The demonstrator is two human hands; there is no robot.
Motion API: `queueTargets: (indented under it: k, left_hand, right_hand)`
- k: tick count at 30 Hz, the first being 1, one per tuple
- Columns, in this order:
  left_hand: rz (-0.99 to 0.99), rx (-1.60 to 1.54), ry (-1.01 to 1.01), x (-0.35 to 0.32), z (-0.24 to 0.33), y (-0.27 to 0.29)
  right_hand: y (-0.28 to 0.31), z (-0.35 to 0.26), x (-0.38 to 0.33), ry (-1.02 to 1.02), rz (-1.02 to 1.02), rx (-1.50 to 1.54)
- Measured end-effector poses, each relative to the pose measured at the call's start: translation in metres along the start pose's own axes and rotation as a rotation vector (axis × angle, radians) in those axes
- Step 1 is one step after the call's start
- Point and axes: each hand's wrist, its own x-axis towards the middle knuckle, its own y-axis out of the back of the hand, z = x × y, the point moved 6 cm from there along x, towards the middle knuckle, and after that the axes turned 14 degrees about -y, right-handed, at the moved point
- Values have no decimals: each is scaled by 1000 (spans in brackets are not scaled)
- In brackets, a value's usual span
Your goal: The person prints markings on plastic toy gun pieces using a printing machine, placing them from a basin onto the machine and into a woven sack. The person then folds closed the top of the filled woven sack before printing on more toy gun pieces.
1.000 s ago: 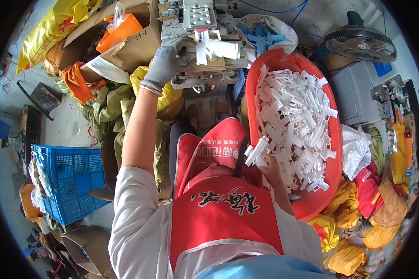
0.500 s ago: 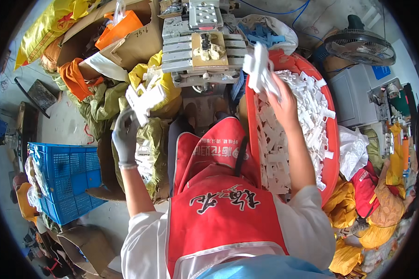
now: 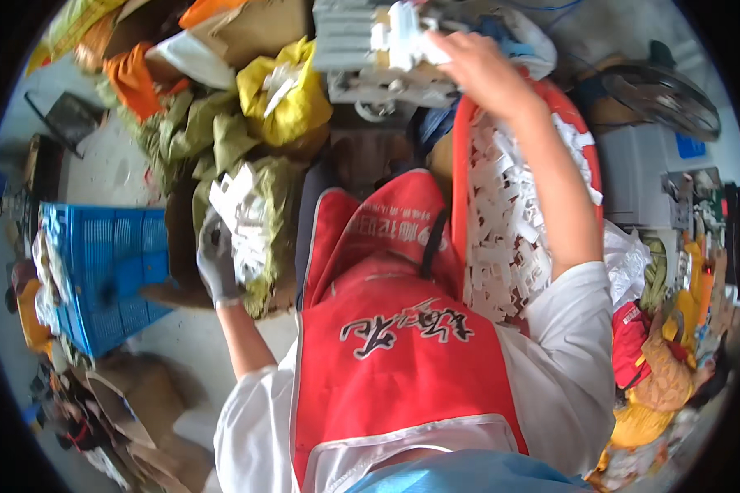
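My left hand (image 3: 215, 259), in a grey glove, is low over the open green sack (image 3: 275, 201) of white pieces. A white plastic part (image 3: 233, 191) sits at its fingertips and appears pinched there; the exact grip is hard to see. My bare right hand (image 3: 481, 72) reaches forward over the grey metal machine (image 3: 349, 41). Its fingers close on a white plastic part (image 3: 407, 37), blurred and held above the machine's bed. That part hides most of the fixture beneath.
On the right stands a red tub (image 3: 462, 205) full of white plastic parts (image 3: 501, 246). A yellow sack (image 3: 284, 99) lies left of the machine. A blue crate (image 3: 111, 271) is at the left, cardboard boxes (image 3: 140, 403) behind it. A black fan (image 3: 662, 90) stands at the far right.
My right hand has moved forward and left from above the tub to over the machine, carrying its white part. My left hand and its white part have come down toward the green sack. The view has shifted.
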Motion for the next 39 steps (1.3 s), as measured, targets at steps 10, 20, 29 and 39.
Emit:
queueTargets:
  k: [10, 20, 29, 39]
  left_hand:
    - [-69, 294, 107, -39, -66, 23]
    - [-534, 370, 35, -35, -102, -44]
    - [-624, 246, -64, -31, -39, -93]
    - [-434, 259, -96, -62, -62, -44]
  right_hand:
    - [-25, 23, -128, -199, 310, 392]
    - [-175, 114, -401, -1158, -175, 566]
    - [-307, 103, -366, -1183, -164, 469]
    - [-321, 150, -458, -1456, -64, 1345]
